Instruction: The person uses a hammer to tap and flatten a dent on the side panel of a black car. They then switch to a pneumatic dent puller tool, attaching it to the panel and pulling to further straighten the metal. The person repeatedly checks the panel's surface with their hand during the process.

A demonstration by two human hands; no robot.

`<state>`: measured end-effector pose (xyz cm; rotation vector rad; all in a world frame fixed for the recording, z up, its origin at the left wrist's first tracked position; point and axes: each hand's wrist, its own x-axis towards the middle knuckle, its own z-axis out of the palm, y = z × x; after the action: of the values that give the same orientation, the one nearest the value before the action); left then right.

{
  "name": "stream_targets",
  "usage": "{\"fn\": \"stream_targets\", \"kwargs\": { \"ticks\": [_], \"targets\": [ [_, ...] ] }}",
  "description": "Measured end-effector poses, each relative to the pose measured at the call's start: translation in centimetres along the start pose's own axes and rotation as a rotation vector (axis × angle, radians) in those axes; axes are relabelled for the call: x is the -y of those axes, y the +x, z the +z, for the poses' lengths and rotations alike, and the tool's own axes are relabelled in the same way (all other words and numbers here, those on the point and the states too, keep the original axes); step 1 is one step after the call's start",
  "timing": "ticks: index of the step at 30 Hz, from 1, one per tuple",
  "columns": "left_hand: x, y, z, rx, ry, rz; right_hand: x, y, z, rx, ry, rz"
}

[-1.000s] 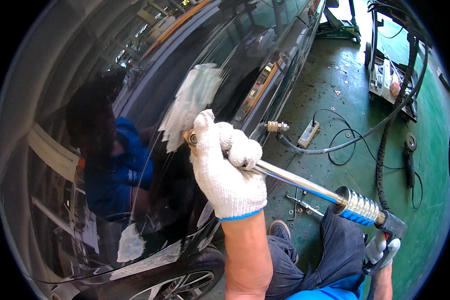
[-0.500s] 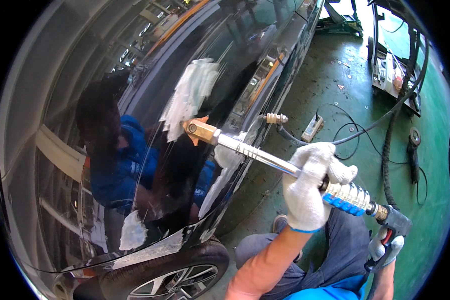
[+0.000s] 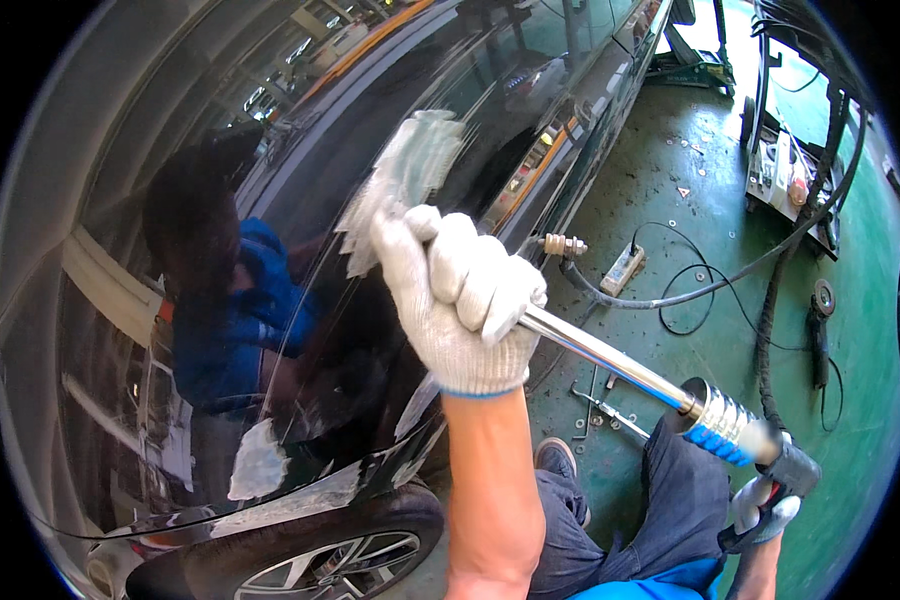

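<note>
My left hand (image 3: pixel 462 295), in a white knitted glove, is closed around the front end of a slide-hammer dent puller (image 3: pixel 620 360). Its brass and copper tip is hidden behind the glove, right by a black car panel (image 3: pixel 360 350). Whether the tip touches the panel I cannot tell. At the rear of the tool, my gloved right hand (image 3: pixel 765 505) is wrapped around the black pistol grip. The ribbed silver and blue sliding weight (image 3: pixel 715 425) sits near that grip. A bare sanded patch (image 3: pixel 410 165) lies just beyond my left hand.
A car wheel (image 3: pixel 340 560) stands at lower left. On the green floor lie an angle grinder (image 3: pixel 820 330), a power strip (image 3: pixel 623 270) and a thin metal tool (image 3: pixel 610 410). Thick cables (image 3: pixel 770 330) run from a wheeled cart (image 3: pixel 790 170). A cable clamp (image 3: pixel 565 244) is at the panel's edge.
My left hand has slid forward along the rod from near the sliding weight to the tip, covering it. My right hand keeps its hold on the pistol grip.
</note>
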<state>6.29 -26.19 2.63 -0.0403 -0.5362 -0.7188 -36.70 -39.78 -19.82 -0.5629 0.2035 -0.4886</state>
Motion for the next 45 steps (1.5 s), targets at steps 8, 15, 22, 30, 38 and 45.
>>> {"fn": "stream_targets", "kwargs": {
  "ticks": [8, 15, 22, 30, 38, 45],
  "targets": [
    [1.2, -0.6, 3.7, -0.682, 0.631, 0.236, -0.3, 0.3, -0.5, 0.027, -0.013, -0.005],
    [1.2, -1.5, 3.0, -0.715, 0.661, 0.259, -1.0, 0.0, -1.0, -0.05, 0.045, 0.013],
    [1.2, -1.0, 3.1, -0.669, 0.709, 0.283, -0.8, 0.9, -0.6, 0.02, 0.097, 0.038],
    [1.5, -1.2, 3.4, -0.642, 0.668, 0.286, -0.5, 1.1, -0.7, 0.058, 0.124, 0.049],
    [13.6, -10.2, -0.6, -0.468, 0.638, -0.164, -1.0, 0.3, -1.6, -0.026, 0.087, 0.046],
    [13.7, -9.9, -0.5, -0.428, 0.711, -0.192, -0.3, 0.7, -0.9, 0.053, -0.01, 0.053]
  ]
}}
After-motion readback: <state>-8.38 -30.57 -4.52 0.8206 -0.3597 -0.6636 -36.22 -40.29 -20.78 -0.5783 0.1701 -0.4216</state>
